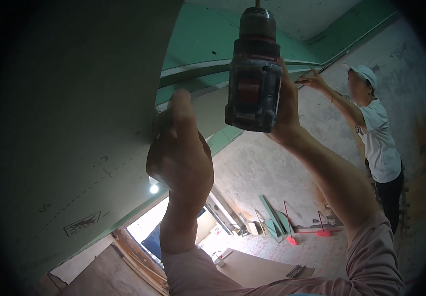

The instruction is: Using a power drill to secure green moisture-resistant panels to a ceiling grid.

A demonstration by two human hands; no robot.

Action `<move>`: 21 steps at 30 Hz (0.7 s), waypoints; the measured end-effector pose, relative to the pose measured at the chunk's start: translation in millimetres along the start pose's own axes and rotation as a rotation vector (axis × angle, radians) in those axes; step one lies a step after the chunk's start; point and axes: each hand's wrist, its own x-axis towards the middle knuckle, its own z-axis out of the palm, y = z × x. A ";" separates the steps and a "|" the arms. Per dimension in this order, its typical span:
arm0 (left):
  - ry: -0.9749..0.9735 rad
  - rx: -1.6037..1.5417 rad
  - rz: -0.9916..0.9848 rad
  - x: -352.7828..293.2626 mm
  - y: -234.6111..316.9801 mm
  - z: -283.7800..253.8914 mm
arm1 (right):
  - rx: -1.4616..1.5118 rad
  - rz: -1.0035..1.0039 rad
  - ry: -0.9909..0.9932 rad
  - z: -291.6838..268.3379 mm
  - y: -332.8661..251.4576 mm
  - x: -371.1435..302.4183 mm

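A cordless drill (255, 74) points upward in the upper middle, its bit near the top edge. My right hand (287, 111) is wrapped round it from the right, the fingers mostly hidden behind its body. To the left, my left hand (181, 153) is raised against the edge of a large grey-green plasterboard sheet (89, 113), thumb upward and fingers curled. What lies inside those fingers is in shadow. Above the hands are green ceiling boards (198, 34) with a curved, stepped edge.
At the right, another person (381, 123) in a white cap and shirt reaches up toward the ceiling edge. Below lie a brown board (252, 269), green board strips (272, 217) and a red broom (292, 240) against the wall. A lamp (154, 188) glows beside the sheet.
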 end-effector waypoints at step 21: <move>0.108 0.025 0.058 -10.3 -12.0 3.9 | -0.012 0.058 -0.156 5.9 -2.8 -6.3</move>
